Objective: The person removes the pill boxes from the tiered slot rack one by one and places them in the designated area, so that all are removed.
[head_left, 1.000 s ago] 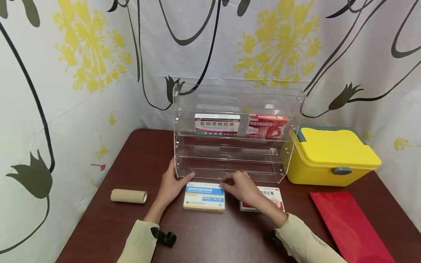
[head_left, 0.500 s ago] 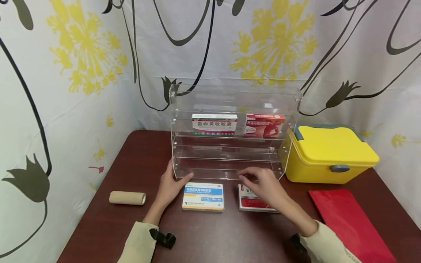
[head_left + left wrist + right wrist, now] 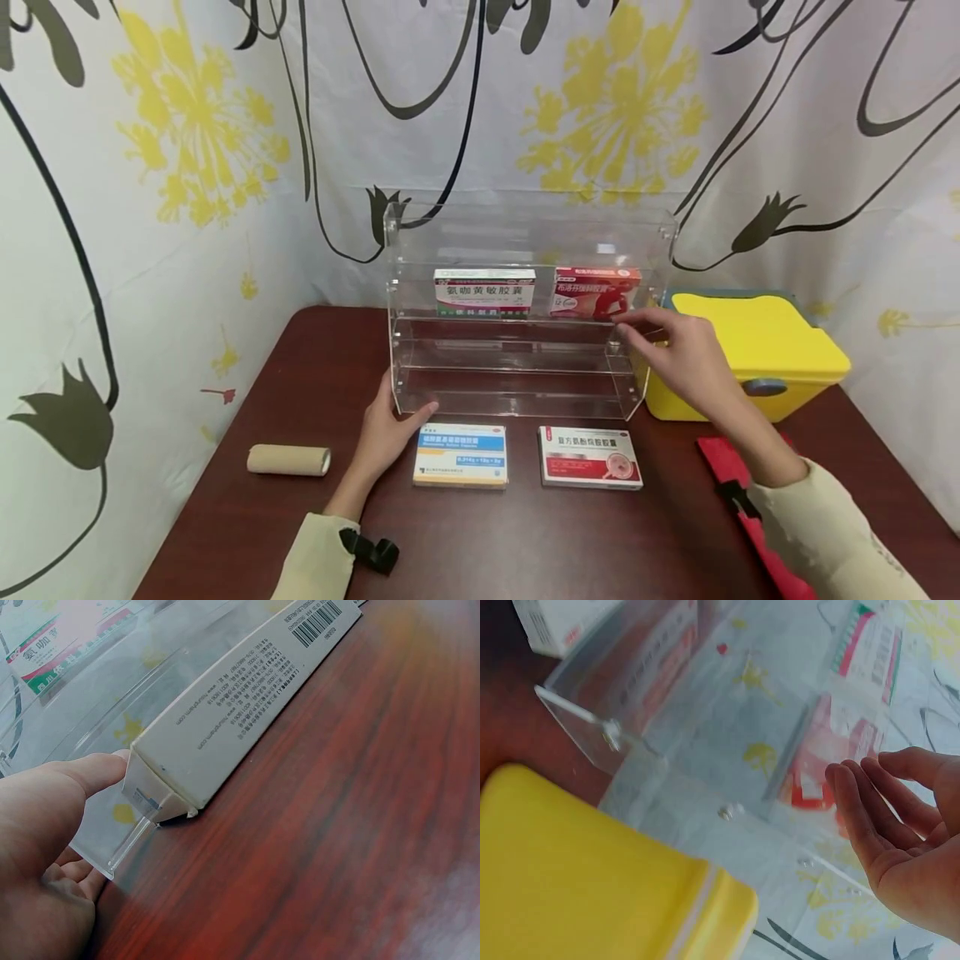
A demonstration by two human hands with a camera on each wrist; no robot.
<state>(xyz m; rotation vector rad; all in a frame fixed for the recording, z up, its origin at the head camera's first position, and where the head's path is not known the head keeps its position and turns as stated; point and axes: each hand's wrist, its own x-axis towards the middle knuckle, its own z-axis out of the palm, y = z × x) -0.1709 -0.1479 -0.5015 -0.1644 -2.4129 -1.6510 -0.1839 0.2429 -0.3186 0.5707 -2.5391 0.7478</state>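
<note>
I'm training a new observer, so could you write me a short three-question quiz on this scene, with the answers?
1. Multiple choice: where is the red box nearest the right hand?
A) Inside the yellow case
B) On the clear rack
C) Under the cardboard tube

2. True or false: in the head view, the blue-and-white box lies to the left of the red-and-white box on the table.

3. Short answer: which hand holds the rack at a lower corner?

Key:
1. B
2. True
3. The left hand
</note>
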